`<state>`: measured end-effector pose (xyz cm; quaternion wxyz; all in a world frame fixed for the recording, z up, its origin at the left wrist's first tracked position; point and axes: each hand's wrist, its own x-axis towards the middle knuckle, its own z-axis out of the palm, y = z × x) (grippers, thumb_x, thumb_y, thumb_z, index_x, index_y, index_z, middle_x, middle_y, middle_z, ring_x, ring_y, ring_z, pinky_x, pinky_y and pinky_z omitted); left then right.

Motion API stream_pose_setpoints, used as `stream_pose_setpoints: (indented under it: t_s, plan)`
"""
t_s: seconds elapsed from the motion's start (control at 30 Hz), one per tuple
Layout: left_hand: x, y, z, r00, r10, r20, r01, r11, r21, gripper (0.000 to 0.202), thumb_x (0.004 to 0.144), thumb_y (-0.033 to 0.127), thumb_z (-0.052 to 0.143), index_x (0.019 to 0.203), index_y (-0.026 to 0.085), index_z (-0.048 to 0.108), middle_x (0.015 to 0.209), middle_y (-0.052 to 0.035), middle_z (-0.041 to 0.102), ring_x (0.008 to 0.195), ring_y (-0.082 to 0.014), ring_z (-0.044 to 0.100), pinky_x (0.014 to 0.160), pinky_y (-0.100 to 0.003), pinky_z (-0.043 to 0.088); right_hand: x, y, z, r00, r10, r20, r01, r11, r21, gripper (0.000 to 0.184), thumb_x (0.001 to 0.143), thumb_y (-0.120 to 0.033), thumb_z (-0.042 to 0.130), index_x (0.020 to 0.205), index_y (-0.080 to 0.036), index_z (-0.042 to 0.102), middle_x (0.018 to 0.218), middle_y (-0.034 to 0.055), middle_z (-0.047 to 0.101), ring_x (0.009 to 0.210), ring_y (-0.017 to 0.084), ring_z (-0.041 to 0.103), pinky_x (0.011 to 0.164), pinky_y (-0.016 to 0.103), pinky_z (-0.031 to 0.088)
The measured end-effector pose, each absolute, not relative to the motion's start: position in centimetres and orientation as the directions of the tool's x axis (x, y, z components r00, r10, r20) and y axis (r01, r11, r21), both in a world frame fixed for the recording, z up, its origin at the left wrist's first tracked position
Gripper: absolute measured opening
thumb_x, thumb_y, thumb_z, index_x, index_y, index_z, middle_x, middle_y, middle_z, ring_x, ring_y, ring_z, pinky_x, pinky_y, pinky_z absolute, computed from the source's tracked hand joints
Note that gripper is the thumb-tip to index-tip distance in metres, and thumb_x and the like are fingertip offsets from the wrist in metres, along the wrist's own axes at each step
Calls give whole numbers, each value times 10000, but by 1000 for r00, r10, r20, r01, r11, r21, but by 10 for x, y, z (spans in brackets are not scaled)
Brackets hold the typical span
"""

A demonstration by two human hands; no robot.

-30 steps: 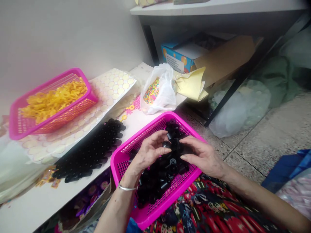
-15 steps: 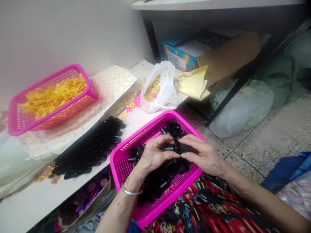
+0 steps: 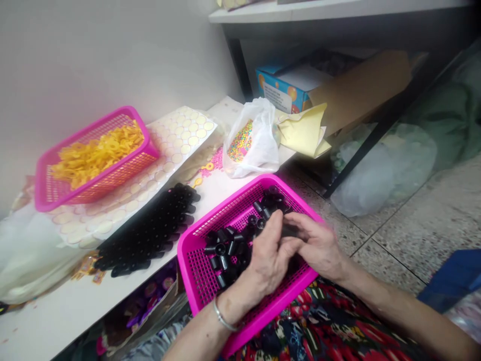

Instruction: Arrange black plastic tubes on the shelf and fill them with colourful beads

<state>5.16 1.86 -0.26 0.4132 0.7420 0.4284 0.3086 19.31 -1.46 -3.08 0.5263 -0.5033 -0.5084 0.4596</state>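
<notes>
A pink basket (image 3: 195,265) rests on my lap, holding several small black tubes (image 3: 225,245). Both hands meet over its right half. My left hand (image 3: 268,260), a bangle on its wrist, has its fingers curled together around something dark that I cannot make out. My right hand (image 3: 317,243) is closed on a black tube (image 3: 289,229) and touches the left hand's fingers. A neat stack of assembled black tubes (image 3: 150,230) lies on the white table to the left.
A second pink basket (image 3: 45,193) of yellow rings sits at the far left on sheets of round stickers (image 3: 176,145). A plastic bag of coloured beads (image 3: 250,140), yellow paper (image 3: 304,133) and a blue box (image 3: 281,87) lie beyond. Terrazzo floor is at right.
My left hand has shifted right and turned over, closing against the right hand. The black tube held out between both hands is now mostly covered. The view has shifted slightly.
</notes>
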Motion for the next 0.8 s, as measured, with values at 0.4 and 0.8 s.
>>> stream_pose_setpoints:
  t_s: [0.4,0.8]
  plan:
    - [37,27,8,320,937,138,347,-252,903,316,701,293,730,1000,227,650,982,-36,610,914,-187,563,809,-306,458,173,-10,-24,17,999,45,-100,46,-994,384,754,-117,549,1123,-221,535,982,45,657,906,178,646,848,332,534]
    - [-48,118,12,-140,973,183,560,-74,825,403,615,292,712,981,149,625,836,-29,660,745,-155,603,733,-279,472,218,26,-38,48,967,252,474,200,-858,182,822,-168,514,994,-173,576,984,91,588,826,200,590,719,351,505]
